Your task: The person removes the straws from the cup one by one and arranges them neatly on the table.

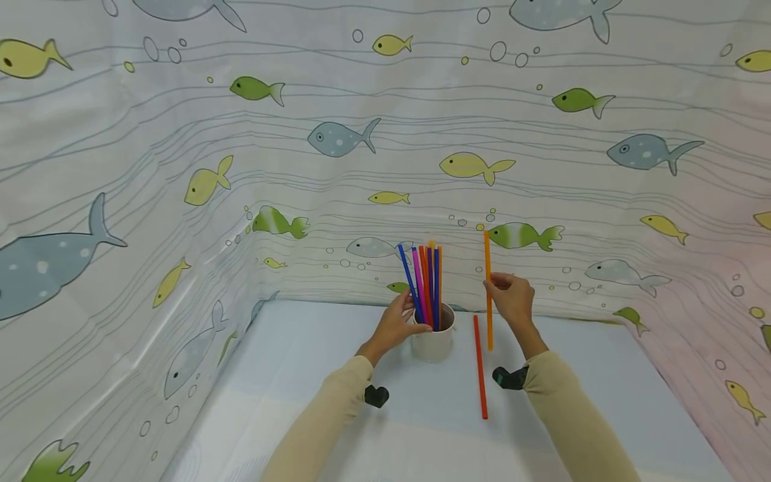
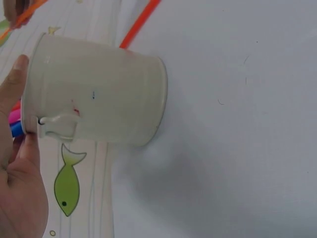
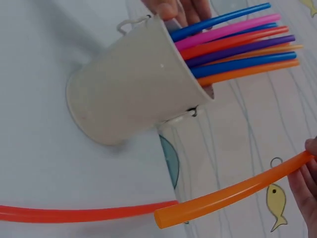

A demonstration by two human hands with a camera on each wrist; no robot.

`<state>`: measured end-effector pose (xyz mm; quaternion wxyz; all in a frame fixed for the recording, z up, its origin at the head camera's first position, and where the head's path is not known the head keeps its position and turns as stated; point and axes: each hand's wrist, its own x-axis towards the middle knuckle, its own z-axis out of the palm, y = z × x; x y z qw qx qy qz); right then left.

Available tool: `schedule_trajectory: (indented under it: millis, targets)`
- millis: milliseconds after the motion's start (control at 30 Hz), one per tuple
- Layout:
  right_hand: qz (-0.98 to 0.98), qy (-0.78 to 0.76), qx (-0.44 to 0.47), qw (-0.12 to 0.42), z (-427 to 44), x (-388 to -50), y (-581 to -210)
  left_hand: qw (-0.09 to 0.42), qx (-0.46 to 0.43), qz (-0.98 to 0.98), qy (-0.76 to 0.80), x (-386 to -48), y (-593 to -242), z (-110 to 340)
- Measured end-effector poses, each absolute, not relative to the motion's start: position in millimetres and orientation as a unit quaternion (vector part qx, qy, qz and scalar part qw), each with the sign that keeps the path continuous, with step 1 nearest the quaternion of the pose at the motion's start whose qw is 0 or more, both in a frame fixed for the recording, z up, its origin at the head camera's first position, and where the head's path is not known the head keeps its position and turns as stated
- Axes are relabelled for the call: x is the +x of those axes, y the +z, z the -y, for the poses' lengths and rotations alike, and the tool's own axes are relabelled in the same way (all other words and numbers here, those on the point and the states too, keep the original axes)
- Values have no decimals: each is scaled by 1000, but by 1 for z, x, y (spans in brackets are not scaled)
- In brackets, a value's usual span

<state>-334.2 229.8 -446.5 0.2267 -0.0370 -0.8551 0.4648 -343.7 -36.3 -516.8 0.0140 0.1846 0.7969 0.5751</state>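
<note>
A cream bucket (image 1: 432, 347) stands upright on the table, holding several coloured sticks (image 3: 237, 44) in blue, pink, red, purple and orange. My left hand (image 1: 394, 326) rests at the bucket's rim on its left side, thumb in front and fingers by the sticks; in the left wrist view the hand (image 2: 22, 183) touches the rim. To the right of the bucket, my right hand (image 1: 512, 298) pinches an orange stick (image 1: 488, 254) near its middle and holds it nearly upright. A red stick (image 1: 480, 375) lies on the table between the bucket and my right forearm.
The pale table (image 1: 301, 402) is enclosed at the back and sides by a white curtain (image 1: 337, 214) printed with fish and wavy lines. Dark pieces of the wrist gear show beside both cuffs.
</note>
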Motion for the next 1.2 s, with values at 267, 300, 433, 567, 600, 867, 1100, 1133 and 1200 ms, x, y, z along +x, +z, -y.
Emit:
schedule_trajectory:
  millis: [267,300,433,567,600,867,1100,1133,1200]
  targets:
    - [869,450,-57,195,-239,-322,-490,13,181,-800,571,-345,-519,36]
    - [871,449,-61,191,-240,-320,-495,14,181,-801,571,-345,-519,36]
    - [876,445,-76,172,-244,-315,-512,14,179,-801,572,-344,-518,36]
    - [878,446,-92,145,-245,-310,-524,14,177,-802,570,-344,-517,35]
    - [879,446,-97,140,-245,-309,-527,15,177,-803,569,-344,-517,35]
    - [878,447,-119,121,-244,-303,-543,17,177,-804,568,-343,-516,36]
    - [884,437,-114,119,-244,-299,-552,22,170,-803,570,-342,-513,36]
    - [885,436,-115,118,-245,-298,-553,22,170,-803,571,-342,-513,36]
    - [885,435,-118,115,-245,-297,-556,22,170,-802,572,-342,-513,36]
